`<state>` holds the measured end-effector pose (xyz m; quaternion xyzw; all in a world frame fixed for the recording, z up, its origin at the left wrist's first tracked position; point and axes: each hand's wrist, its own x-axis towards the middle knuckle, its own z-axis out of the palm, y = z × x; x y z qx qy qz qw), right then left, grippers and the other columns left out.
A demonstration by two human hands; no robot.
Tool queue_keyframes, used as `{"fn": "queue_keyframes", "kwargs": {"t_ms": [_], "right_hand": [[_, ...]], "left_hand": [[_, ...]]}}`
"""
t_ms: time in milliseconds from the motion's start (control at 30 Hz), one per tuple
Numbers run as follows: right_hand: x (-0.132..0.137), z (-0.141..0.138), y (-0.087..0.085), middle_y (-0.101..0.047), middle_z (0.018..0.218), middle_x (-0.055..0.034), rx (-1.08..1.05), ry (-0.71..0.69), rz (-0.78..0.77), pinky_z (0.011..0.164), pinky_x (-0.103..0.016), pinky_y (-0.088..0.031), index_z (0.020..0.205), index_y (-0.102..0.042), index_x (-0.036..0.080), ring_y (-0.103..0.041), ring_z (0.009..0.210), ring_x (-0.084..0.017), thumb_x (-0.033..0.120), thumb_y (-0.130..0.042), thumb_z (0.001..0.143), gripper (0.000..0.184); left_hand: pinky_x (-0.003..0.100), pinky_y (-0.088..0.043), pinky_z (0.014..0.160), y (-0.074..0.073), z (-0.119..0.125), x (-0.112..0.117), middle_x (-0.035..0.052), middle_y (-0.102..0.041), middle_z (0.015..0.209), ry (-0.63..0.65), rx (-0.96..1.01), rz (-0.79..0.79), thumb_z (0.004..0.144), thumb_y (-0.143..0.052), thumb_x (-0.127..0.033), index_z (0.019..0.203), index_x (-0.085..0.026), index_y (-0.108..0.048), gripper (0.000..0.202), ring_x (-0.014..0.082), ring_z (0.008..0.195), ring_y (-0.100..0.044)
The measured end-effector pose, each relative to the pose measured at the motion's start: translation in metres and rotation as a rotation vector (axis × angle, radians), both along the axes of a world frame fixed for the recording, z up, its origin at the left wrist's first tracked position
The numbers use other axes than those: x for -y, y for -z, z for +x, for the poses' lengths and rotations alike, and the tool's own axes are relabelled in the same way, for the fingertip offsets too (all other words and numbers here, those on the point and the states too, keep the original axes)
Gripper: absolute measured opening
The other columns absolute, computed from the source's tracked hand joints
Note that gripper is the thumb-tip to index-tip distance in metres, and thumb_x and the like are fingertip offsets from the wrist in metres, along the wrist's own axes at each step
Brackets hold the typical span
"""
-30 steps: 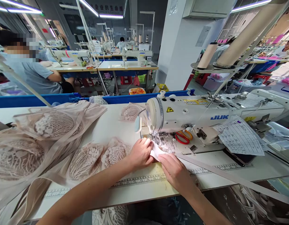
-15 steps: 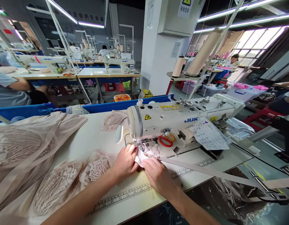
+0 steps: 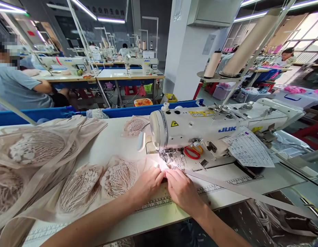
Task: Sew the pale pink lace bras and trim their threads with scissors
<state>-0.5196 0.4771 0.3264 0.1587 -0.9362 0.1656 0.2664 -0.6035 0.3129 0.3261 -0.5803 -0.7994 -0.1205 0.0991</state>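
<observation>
My left hand point(image 3: 147, 183) and my right hand point(image 3: 182, 190) meet fingertip to fingertip on the white table just in front of the needle of a white sewing machine point(image 3: 200, 128). Both pinch a small pale piece of fabric point(image 3: 162, 167) under the machine's lamp; it is mostly hidden by my fingers. A beige elastic band point(image 3: 241, 192) runs from that spot to the right, off the table edge. Lace bra cups point(image 3: 117, 176) lie just left of my left hand.
A heap of beige lace garments point(image 3: 32, 154) covers the table's left. Red-handled scissors point(image 3: 192, 152) and a printed sheet point(image 3: 248, 147) sit by the machine. Thread cones point(image 3: 213, 65) stand behind. A person in a grey shirt point(image 3: 17, 89) works at the far left.
My hands have drawn back a little from the needle and closed together. The white piece shows less between my fingers. The camera has swung slightly back left.
</observation>
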Motion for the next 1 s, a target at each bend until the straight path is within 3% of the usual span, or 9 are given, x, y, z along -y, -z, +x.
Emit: {"fn": "queue_keyframes", "kwargs": {"t_ms": [100,233,433,600,1000], "right_hand": [[-0.006,0.005,-0.001,-0.066,0.107,-0.0119,-0.009,-0.001,0.081,0.085,-0.039,-0.048,0.115,-0.063,0.011,-0.056,0.097,-0.025,0.003,-0.042,0.09,0.033],[-0.006,0.002,-0.002,-0.066,0.11,-0.0149,-0.028,0.001,0.232,0.08,-0.039,-0.046,0.117,-0.063,0.008,-0.056,0.093,-0.026,0.005,-0.041,0.091,0.034],[0.003,-0.012,-0.002,-0.064,0.097,-0.0142,-0.055,0.043,0.365,0.07,-0.037,-0.044,0.109,-0.065,0.007,-0.052,0.081,-0.024,0.004,-0.041,0.091,0.03],[0.007,-0.021,-0.001,-0.063,0.092,-0.0126,-0.056,0.094,0.377,0.071,-0.037,-0.043,0.102,-0.066,0.01,-0.052,0.081,-0.024,0.004,-0.043,0.09,0.027],[0.003,-0.023,-0.002,-0.065,0.111,-0.0163,0.037,0.047,0.312,0.072,-0.041,-0.045,0.112,-0.064,0.009,-0.054,0.09,-0.029,0.007,-0.047,0.086,0.031]], "left_hand": [[0.032,-0.047,0.066,0.003,-0.012,0.005,0.008,-0.061,0.087,0.082,-0.074,0.034,0.1,-0.034,-0.01,0.1,-0.012,-0.06,0.026,0.0193,0.075,-0.054],[0.032,-0.046,0.066,0.002,-0.024,0.009,0.0091,-0.062,0.089,0.11,-0.089,0.07,0.1,-0.034,-0.011,0.096,-0.012,-0.062,0.028,0.0196,0.076,-0.053],[0.033,-0.046,0.07,0.006,-0.041,0.01,0.0108,-0.064,0.097,0.112,-0.016,0.115,0.101,-0.04,-0.018,0.096,-0.014,-0.063,0.024,0.0206,0.084,-0.055],[0.033,-0.047,0.072,0.007,-0.054,0.01,0.011,-0.067,0.103,0.103,0.006,0.152,0.1,-0.04,-0.016,0.1,-0.014,-0.066,0.026,0.0206,0.088,-0.057],[0.031,-0.048,0.075,-0.003,-0.063,0.009,0.0089,-0.069,0.105,0.084,0.136,0.12,0.102,-0.037,-0.022,0.103,-0.013,-0.069,0.033,0.0199,0.09,-0.059]]}}
